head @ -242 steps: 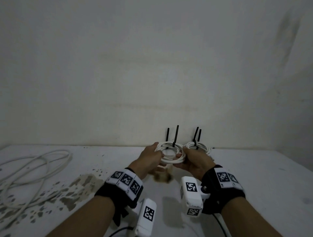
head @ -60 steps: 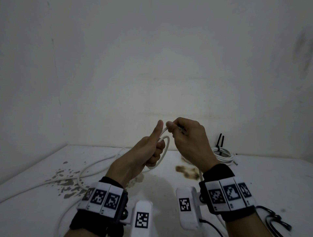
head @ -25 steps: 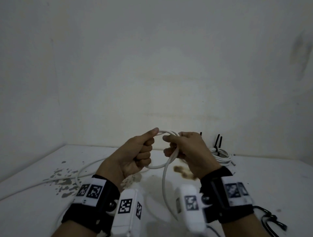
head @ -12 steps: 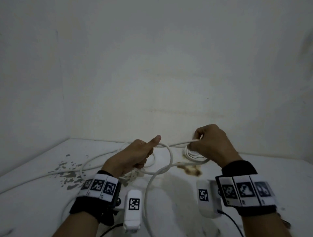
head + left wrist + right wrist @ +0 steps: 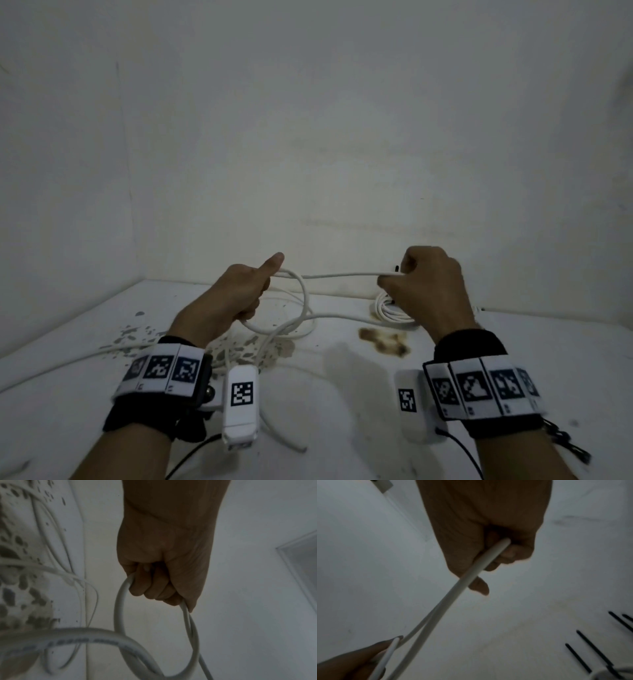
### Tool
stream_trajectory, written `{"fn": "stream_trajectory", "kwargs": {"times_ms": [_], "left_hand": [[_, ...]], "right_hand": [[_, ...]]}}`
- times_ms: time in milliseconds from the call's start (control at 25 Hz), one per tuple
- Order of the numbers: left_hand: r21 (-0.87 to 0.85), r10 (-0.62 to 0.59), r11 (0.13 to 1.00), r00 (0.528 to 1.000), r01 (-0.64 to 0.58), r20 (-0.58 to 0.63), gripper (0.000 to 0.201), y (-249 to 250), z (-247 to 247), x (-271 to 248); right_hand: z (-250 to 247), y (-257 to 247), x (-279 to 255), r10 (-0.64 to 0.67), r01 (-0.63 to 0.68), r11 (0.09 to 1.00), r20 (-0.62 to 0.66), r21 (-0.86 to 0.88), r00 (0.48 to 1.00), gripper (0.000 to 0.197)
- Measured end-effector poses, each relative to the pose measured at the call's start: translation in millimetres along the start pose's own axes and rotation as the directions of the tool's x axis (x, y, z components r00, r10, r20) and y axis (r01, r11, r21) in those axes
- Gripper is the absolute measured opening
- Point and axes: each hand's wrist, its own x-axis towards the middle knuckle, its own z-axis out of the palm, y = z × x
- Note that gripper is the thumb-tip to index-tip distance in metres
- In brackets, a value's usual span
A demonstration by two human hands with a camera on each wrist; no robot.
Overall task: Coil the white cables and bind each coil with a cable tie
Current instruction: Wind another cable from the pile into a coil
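I am partway through coiling a round, smooth white plastic-sheathed cable (image 5: 337, 274). My left hand (image 5: 236, 294) is clenched around the first loop of it, thumb sticking up, and the loop hangs below my curled fingers (image 5: 150, 586) as a springy ring. My right hand (image 5: 424, 291) grips the same cable farther along, fingers (image 5: 510, 555) wrapped round it, so a straight run stretches between my two hands above the white tabletop (image 5: 342, 394).

By my reckoning the next move is to bring the right hand back toward the left, lay this length as another turn over the loop, and let the left hand trap it. The sheath looks stiff enough to hold a curve but also to spring open if my grip slackens.

The rest of the cable trails loose across the stained, speckled surface on the left. On the far right, just behind my right hand, lies a finished white coil (image 5: 390, 310) with thin black cable ties (image 5: 594, 647) sticking up from it.
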Motion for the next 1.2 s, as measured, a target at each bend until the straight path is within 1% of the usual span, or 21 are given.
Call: {"fn": "stream_trajectory", "kwargs": {"times_ms": [80, 120, 160, 200, 240, 280, 320, 360, 400, 440, 560, 680, 720, 760, 840, 880, 920, 960, 1080, 1120, 1200], "left_hand": [[-0.015, 0.013, 1.0, 1.0, -0.013, -0.016, 0.058, 0, 2, 2], [-0.055, 0.02, 0.998, 1.0, -0.021, -0.023, 0.057, 1, 5, 3], [-0.105, 0.019, 0.994, 0.999, -0.022, -0.032, 0.057, 1, 8, 3], [-0.156, 0.009, 0.988, 0.999, -0.015, -0.041, 0.056, 2, 9, 4], [-0.2, -0.007, 0.98, 0.999, -0.002, -0.045, 0.055, 3, 8, 4], [-0.228, -0.02, 0.974, 0.999, 0.009, -0.048, 0.054, 2, 7, 4], [-0.231, -0.025, 0.973, 0.998, 0.01, -0.062, 0.054, 1, 4, 6], [-0.205, -0.024, 0.979, 0.996, 0.005, -0.087, 0.055, 0, 1, 7], [-0.16, -0.023, 0.987, 0.993, 0.004, -0.119, 0.055, -3, -4, 8], [-0.097, -0.025, 0.995, 0.988, 0.011, -0.154, 0.056, -5, -8, 10], [0.16, 0.008, 0.987, 0.971, 0.031, -0.238, 0.059, -12, -18, 12], [0.399, 0.217, 0.911, 0.942, -0.101, -0.256, 0.063, -14, -20, 11], [0.458, 0.306, 0.873, 0.918, -0.165, -0.253, 0.064, -13, -20, 10], [0.497, 0.386, 0.839, 0.887, -0.223, -0.253, 0.064, -12, -20, 8], [0.518, 0.463, 0.81, 0.842, -0.275, -0.276, 0.065, -12, -24, 8], [0.514, 0.46, 0.815, 0.839, -0.269, -0.29, 0.065, -13, -28, 9], [0.505, 0.439, 0.826, 0.847, -0.248, -0.301, 0.065, -16, -32, 9], [0.495, 0.408, 0.84, 0.859, -0.221, -0.31, 0.065, -19, -35, 10], [0.51, 0.344, 0.846, 0.891, -0.157, -0.296, 0.065, -25, -38, 13], [0.525, 0.35, 0.836, 0.893, -0.16, -0.284, 0.065, -26, -37, 14], [0.569, 0.397, 0.8, 0.879, -0.19, -0.264, 0.066, -25, -41, 15]], "right_hand": [[4, 2, 3, 0.085, -0.067, 0.989, -0.137, 0.133, 0.987, 0.032], [7, 0, 3, 0.208, -0.175, 0.916, -0.055, 0.361, 0.977, 0.037], [9, -3, 1, 0.314, -0.356, 0.72, 0.178, 0.596, 0.932, 0.039], [8, -6, -2, 0.323, -0.583, 0.438, 0.485, 0.684, 0.812, 0.039], [4, -6, -4, 0.259, -0.719, 0.283, 0.671, 0.635, 0.694, 0.039], [2, -3, -5, 0.213, -0.743, 0.325, 0.72, 0.585, 0.66, 0.035], [4, 0, -5, 0.216, -0.674, 0.502, 0.676, 0.542, 0.705, 0.029], [8, 3, -4, 0.214, -0.53, 0.71, 0.575, 0.463, 0.79, 0.025], [10, 4, -4, 0.193, -0.378, 0.851, 0.451, 0.366, 0.871, 0.026], [10, 4, -3, 0.17, -0.276, 0.914, 0.337, 0.298, 0.926, 0.032], [3, 2, 4, 0.149, -0.182, 0.947, 0.139, 0.266, 0.979, 0.041], [-1, 0, 4, 0.133, -0.123, 0.945, -0.012, 0.303, 0.991, 0.028], [-1, -2, 5, 0.189, -0.151, 0.881, -0.039, 0.449, 0.981, 0.027], [1, -3, 7, 0.281, -0.229, 0.739, 0.019, 0.634, 0.959, 0.028], [3, -9, 6, 0.364, -0.511, 0.299, 0.399, 0.806, 0.842, 0.025], [2, -11, 4, 0.324, -0.621, 0.191, 0.548, 0.76, 0.771, 0.025], [3, -12, 4, 0.293, -0.653, 0.247, 0.587, 0.716, 0.754, 0.026], [4, -11, 4, 0.281, -0.619, 0.388, 0.552, 0.683, 0.785, 0.027], [5, -10, 3, 0.217, -0.264, 0.848, 0.154, 0.459, 0.964, 0.03], [2, -12, 1, 0.135, -0.125, 0.929, -0.003, 0.347, 0.991, 0.033], [0, -18, -2, -0.06, 0.072, 0.996, -0.216, 0.051, 0.974, 0.039]]}}
